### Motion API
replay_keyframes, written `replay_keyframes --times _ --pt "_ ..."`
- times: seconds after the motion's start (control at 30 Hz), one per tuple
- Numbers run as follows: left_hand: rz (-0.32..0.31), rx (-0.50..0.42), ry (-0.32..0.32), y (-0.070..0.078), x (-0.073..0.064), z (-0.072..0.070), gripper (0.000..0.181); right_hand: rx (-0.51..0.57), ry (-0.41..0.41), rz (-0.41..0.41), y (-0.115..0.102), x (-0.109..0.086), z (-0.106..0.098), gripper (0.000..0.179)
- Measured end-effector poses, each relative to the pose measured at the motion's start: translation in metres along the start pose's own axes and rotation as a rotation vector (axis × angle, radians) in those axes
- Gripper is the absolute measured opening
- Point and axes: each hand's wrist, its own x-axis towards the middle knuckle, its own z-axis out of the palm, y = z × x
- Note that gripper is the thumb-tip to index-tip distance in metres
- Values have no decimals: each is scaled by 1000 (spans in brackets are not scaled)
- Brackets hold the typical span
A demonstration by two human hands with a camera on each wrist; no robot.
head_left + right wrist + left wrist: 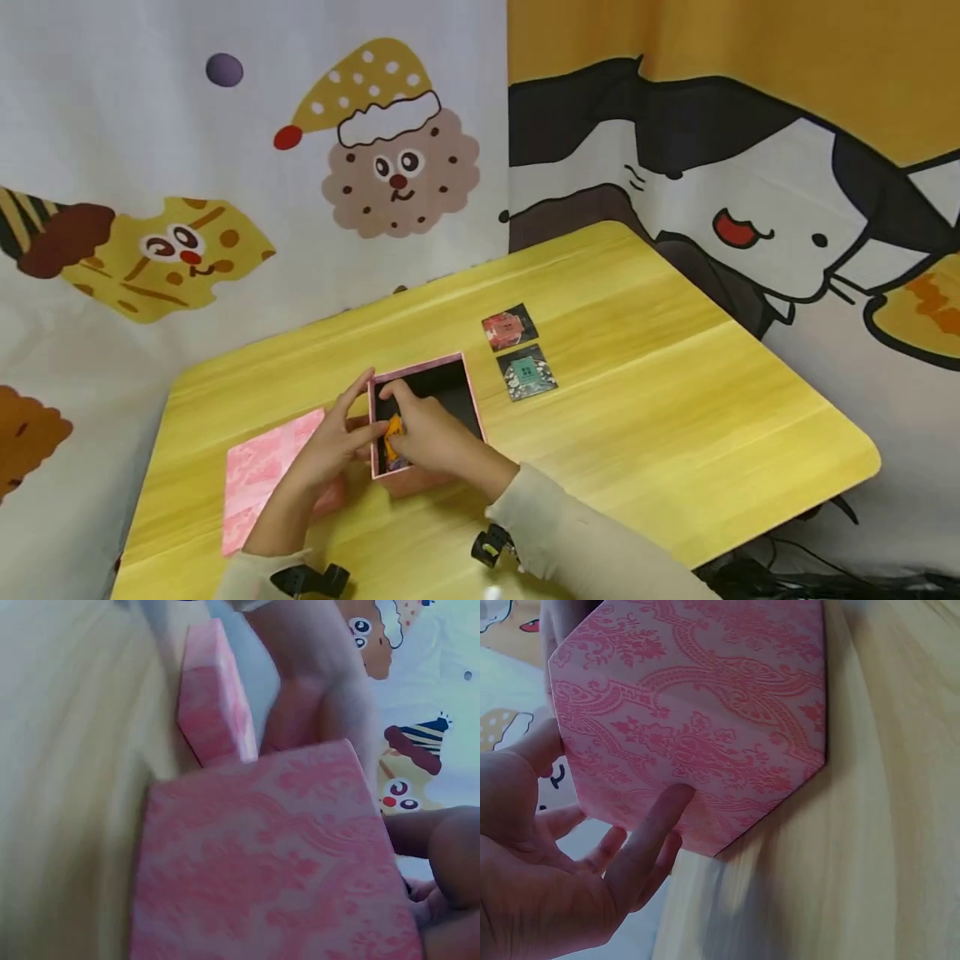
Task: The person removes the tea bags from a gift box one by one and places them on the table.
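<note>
A pink patterned box [417, 481] stands uncovered on the table, its inside dark. My left hand [341, 437] holds the box's left wall; in the left wrist view its fingers lie against the patterned side [697, 727] with one fingertip touching it. Over the rim, my right hand [431, 429] reaches into the box, its thumb and index finger around a small orange packet [393, 433] at the left inner side. Its fingertips are partly hidden. Something purplish lies below the packet, too small to make out.
A pink box lid [258, 475] lies left of the box, partly behind the left forearm. Two small square packets, one red and black [510, 327], one green and black [527, 372], lie flat beyond the box to the right. A cartoon-printed curtain [405, 250] hangs behind the table.
</note>
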Motion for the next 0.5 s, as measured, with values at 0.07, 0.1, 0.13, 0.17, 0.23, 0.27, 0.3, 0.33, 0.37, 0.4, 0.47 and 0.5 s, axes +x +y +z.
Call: replay_keyframes --times 0.07,0.1,0.13,0.17,0.23,0.27,0.3,0.33,0.37,0.4,0.47,0.5 --pt "29 -2 -11 3 3 -6 86 -56 59 -14 -3 2 5 60" --pt "41 2 -22 4 5 -6 86 -80 84 -23 -2 2 6 60" --pt "43 0 -30 5 7 -6 87 -93 101 -35 0 0 6 60" --pt "45 -4 -38 5 8 -5 87 -99 112 -46 2 -2 6 60" --pt "34 2 -45 4 7 0 87 -105 104 -68 6 -7 3 60" --pt "28 3 -46 4 6 2 87 -107 87 -75 9 -11 1 60" --pt "24 -1 -45 4 5 6 87 -102 73 -79 12 -13 -3 60" --pt "24 -5 -44 5 5 9 87 -103 67 -80 14 -15 -9 60" --pt "33 0 -52 7 8 13 86 -108 79 -70 17 -18 -16 60" --pt "39 6 -58 9 10 16 86 -113 96 -59 20 -20 -23 59" --pt "55 2 -75 15 17 23 85 -127 136 -32 25 -23 -37 59" --pt "61 2 -83 18 21 27 85 -132 157 -19 28 -25 -43 59"
